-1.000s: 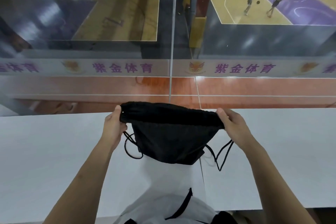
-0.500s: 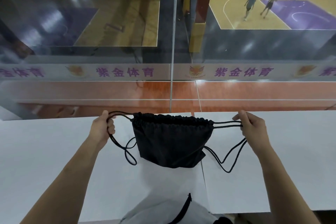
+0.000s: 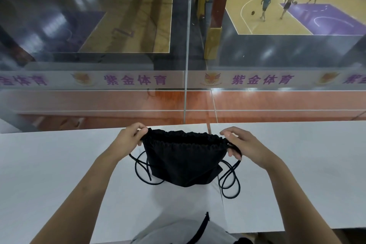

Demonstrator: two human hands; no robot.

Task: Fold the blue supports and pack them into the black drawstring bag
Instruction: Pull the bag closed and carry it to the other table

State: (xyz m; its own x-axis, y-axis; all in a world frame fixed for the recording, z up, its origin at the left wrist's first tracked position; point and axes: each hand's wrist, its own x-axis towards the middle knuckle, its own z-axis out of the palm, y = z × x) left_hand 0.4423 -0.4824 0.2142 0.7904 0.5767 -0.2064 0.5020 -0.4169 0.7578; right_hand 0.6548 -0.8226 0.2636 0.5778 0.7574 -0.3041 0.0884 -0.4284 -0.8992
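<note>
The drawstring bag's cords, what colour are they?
Black, like the drawstring bag itself; the cords show clearest in the head view.

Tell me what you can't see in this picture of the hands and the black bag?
- Blue supports: none in the head view; the bag's black cloth hides whatever is inside.
- Left hand fingertips: tucked behind the bag's gathered rim.
- Right hand: the grip on the cord is partly covered by its own fingers.
- Both elbows: cut off by the bottom edge.
- Players' details: too small.
</note>
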